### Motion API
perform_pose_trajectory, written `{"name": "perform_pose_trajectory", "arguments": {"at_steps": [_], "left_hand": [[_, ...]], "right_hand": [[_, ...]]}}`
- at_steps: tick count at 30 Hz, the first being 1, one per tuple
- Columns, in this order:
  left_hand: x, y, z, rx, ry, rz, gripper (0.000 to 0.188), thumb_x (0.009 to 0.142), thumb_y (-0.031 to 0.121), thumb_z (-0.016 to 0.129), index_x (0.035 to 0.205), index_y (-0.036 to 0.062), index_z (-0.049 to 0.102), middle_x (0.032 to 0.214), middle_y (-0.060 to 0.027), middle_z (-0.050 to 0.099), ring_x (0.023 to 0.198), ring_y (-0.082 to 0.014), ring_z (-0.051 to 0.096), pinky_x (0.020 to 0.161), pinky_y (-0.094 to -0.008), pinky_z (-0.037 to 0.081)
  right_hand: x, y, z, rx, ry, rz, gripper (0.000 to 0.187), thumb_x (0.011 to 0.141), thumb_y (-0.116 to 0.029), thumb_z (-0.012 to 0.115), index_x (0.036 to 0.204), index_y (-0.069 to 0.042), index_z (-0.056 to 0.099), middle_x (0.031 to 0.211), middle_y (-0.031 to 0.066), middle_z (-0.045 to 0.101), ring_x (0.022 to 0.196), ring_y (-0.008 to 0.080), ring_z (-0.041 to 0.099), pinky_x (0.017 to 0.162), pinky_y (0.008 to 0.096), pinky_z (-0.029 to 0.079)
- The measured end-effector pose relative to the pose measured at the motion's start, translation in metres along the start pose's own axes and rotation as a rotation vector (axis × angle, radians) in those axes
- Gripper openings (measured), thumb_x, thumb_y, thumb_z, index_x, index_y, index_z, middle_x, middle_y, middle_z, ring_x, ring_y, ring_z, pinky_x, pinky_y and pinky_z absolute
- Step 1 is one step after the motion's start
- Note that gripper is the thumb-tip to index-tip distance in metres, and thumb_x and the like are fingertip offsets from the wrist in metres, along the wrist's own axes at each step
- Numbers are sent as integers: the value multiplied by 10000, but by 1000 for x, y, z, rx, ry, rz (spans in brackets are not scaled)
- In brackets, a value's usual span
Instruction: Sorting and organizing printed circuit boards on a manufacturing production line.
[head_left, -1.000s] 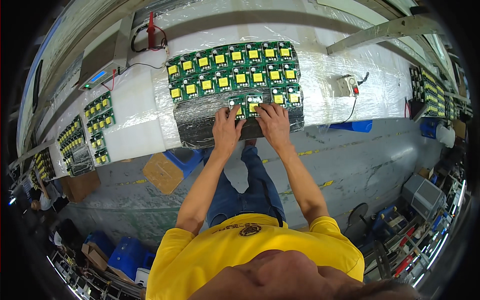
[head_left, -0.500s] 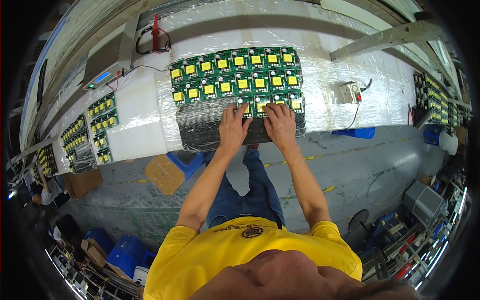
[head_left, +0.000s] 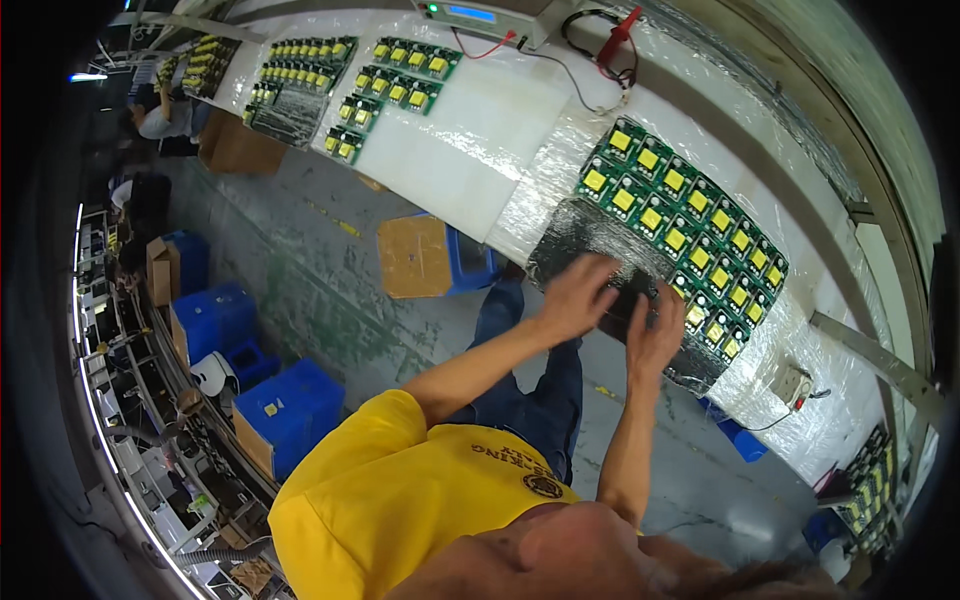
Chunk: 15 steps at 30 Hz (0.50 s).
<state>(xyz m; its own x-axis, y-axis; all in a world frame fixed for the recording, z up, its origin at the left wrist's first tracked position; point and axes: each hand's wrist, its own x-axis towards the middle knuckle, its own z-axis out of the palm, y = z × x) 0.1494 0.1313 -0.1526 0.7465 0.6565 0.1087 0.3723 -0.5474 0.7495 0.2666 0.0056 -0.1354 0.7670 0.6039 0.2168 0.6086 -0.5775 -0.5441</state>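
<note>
Green circuit boards [head_left: 698, 208], each with a yellow block-shaped component, sit in rows on a black, film-wrapped pad [head_left: 590, 232]. Over the bare left part of that pad is my left hand [head_left: 578, 298], its fingers apart and nothing visible in it. My right hand [head_left: 655, 335] is beside it at the near edge of the rows, fingers spread. Its fingertips are close to the nearest circuit board [head_left: 680, 287]; whether they touch it I cannot tell.
A metal-cased instrument [head_left: 490, 15] with a lit display stands at the back, a red probe [head_left: 617, 38] and leads to its right. More boards [head_left: 408, 72] lie further left. A white switch box [head_left: 793, 386] is at right. A blue stool [head_left: 465, 258] with a brown top stands by the bench.
The head view has turned toward the left. My left hand has come off the boards and shifted left over the bare pad. My right hand stays by the nearest row.
</note>
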Motion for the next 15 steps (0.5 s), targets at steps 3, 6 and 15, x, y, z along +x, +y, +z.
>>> {"name": "perform_pose_trajectory", "arguments": {"at_steps": [3,6,15], "left_hand": [[14,-72,-81,-29,208,-199,337,957,89,726,1291,68,692,1168,-92,702,864,-212,663,700,-325,534],[40,-164,-177,-45,425,-357,250,1013,50,704,1261,82,714,1060,-35,685,811,-136,595,671,-288,491],[95,-431,-393,565,496,-505,438,1019,299,703,1437,173,679,1247,-164,660,1148,-392,651,961,-499,563]], "right_hand": [[28,-69,45,194,-181,-93,340,972,-79,763,1310,-90,728,1193,75,741,924,279,727,808,361,576],[51,-143,104,260,-311,-236,281,976,-115,757,1256,-122,756,1077,44,731,862,256,714,758,345,565],[105,-397,347,188,-695,-656,438,1032,-240,657,1452,-147,578,1190,136,650,880,413,722,718,510,591]]}}
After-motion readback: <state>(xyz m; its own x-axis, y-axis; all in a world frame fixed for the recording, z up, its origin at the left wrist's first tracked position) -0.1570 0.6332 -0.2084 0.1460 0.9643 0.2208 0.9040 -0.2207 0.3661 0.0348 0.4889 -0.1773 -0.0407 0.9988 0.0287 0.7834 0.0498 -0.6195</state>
